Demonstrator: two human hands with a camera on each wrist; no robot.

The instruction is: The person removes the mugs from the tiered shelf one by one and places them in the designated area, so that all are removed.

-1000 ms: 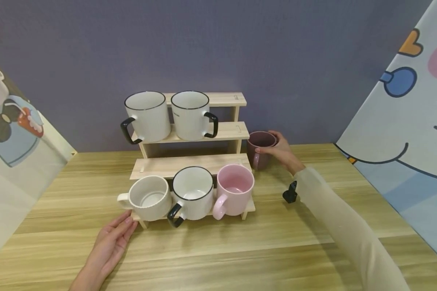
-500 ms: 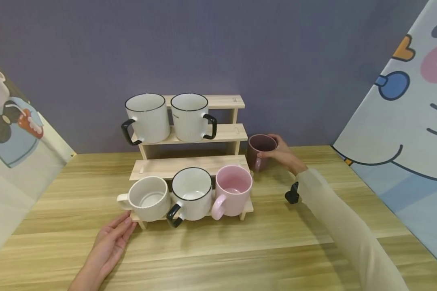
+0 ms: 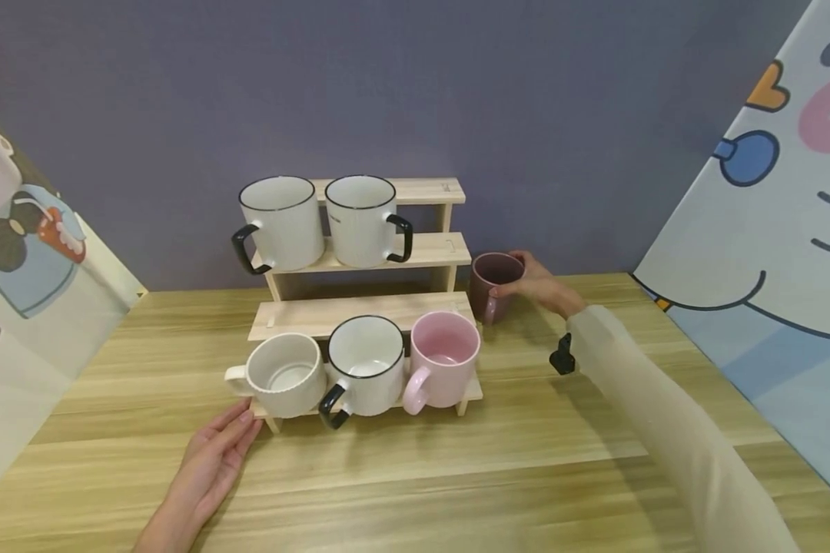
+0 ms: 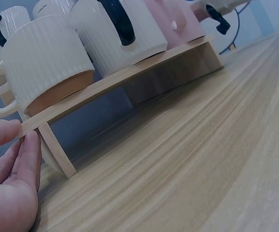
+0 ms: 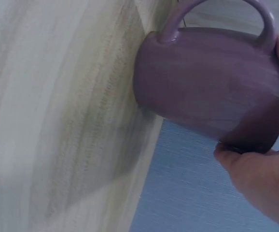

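Wood-grained tabletop [image 3: 401,491] carries a tiered pale wooden rack [image 3: 311,313]; the left hand [image 3: 207,465] pinches its front-left corner, the right hand [image 3: 541,288] grips a glossy dusky-purple mug [image 3: 482,289] beside the rack's right end.

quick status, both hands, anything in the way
Left hand pinching pale stepped wooden rack. Right hand gripping purple cylindrical ceramic mug, beside rack. Nothing visibly blocking mug from above.
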